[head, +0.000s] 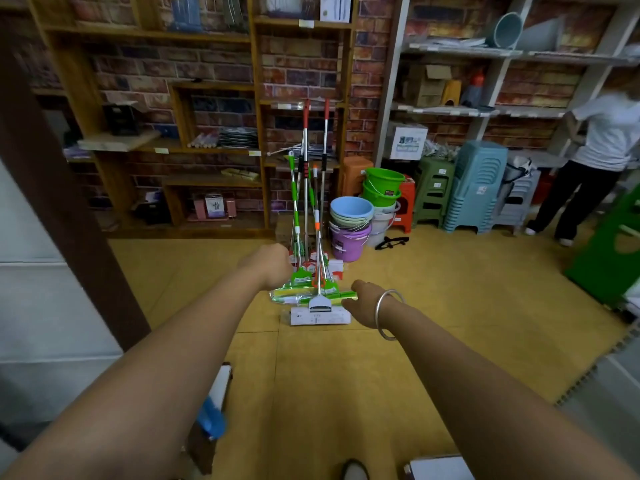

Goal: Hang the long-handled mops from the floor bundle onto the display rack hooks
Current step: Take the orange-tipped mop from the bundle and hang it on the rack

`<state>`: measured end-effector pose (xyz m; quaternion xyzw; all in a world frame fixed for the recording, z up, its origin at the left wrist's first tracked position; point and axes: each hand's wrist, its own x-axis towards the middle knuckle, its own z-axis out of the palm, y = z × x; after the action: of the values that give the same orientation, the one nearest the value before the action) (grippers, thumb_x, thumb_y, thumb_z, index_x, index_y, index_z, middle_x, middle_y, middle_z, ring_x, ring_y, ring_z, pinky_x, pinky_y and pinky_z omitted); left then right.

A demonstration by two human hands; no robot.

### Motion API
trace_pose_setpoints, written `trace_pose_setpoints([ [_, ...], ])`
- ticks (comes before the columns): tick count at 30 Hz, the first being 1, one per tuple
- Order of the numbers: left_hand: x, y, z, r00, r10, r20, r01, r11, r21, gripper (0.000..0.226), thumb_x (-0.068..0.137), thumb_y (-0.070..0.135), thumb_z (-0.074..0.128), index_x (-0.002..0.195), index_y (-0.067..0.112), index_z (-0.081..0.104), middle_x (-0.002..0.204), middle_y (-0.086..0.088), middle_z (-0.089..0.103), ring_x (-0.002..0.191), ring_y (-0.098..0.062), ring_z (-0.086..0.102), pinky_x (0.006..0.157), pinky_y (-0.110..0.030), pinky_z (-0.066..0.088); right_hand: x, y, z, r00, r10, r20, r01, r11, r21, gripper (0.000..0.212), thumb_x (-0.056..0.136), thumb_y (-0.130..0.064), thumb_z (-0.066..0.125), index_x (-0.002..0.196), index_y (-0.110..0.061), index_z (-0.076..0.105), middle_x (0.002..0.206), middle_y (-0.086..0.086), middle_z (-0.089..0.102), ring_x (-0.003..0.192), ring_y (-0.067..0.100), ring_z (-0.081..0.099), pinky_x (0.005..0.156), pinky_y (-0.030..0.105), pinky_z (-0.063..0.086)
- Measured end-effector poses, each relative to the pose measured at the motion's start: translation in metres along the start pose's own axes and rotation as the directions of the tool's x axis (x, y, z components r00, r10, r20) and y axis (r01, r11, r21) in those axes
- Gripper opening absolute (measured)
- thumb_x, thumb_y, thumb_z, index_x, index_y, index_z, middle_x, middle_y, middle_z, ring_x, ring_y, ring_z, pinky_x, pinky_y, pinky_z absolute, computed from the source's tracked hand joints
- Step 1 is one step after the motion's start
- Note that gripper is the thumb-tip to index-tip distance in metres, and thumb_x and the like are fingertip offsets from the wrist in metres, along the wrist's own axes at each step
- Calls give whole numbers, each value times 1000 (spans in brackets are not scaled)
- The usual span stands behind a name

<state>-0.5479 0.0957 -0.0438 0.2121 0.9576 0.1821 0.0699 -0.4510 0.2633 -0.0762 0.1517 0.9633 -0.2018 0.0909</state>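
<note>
Brick-pattern wall behind, wooden shelves (207, 143) in front of it, yellow tiled floor (346, 375) below. Mops (310, 209) are stood upright as a bundle on the floor, long metal handles leaned toward the shelves, heads spread on the floor toward the camera.

Left hand (268, 261) is reached out to the bundle's left side, level with the lower handles just above the green mop heads. Only its back is seen; fingers are hidden, so the grip state cannot be told, nor whether a handle is touched.

Right hand (362, 299) is held low, just right of the mop heads, at the end of a green-yellow sponge head. Fingers are pointed toward it and look loosely spread; nothing is seen pinched. Contact cannot be confirmed. A metal bangle (389, 313) is worn on that wrist.

A white flat mop head (318, 315) lies between the two hands, nearest the camera.

Stacked buckets (351, 223) are set just beyond the right grip, plastic stools (478, 188) further right. A second person (599, 150) is stood at the white shelving, far right.
</note>
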Motion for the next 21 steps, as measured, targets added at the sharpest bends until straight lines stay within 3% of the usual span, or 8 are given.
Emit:
trace_pose_setpoints([
  [6, 113, -12, 7, 999, -30, 41, 30, 1000, 7, 38, 90, 11, 45, 53, 12, 38, 56, -4, 37, 52, -17, 34, 47, -29, 25, 114, 5, -10, 997, -24, 67, 25, 1000, -13, 42, 94, -24, 40, 129, -2, 40, 133, 20, 47, 116, 33, 50, 91, 36, 42],
  [11, 244, -11, 1, 997, -33, 64, 34, 999, -7, 36, 86, 1, 41, 54, 12, 30, 57, -7, 29, 52, -21, 25, 52, -30, 20, 242, 17, -48, 999, -28, 33, 28, 1000, 2, 48, 92, -28, 44, 132, -2, 38, 139, 20, 43, 125, 33, 43, 101, 35, 36],
  [17, 384, 4, -22, 999, -22, 31, 22, 999, -27, 18, 91, 12, 41, 79, 4, 51, 81, -16, 52, 70, -27, 43, 64, -34, 33, 382, 25, -110, 998, -67, -2, 67, 998, -2, 46, 93, -27, 44, 132, -4, 39, 137, 19, 46, 123, 33, 46, 97, 33, 38],
  [21, 451, 0, -29, 999, -23, 44, 25, 999, -48, 17, 90, 12, 40, 77, 6, 47, 80, -15, 49, 69, -27, 42, 64, -34, 32, 454, 21, -128, 996, -75, 42, 74, 997, 18, 45, 92, -28, 44, 130, -5, 42, 132, 16, 51, 119, 33, 49, 98, 34, 41],
])
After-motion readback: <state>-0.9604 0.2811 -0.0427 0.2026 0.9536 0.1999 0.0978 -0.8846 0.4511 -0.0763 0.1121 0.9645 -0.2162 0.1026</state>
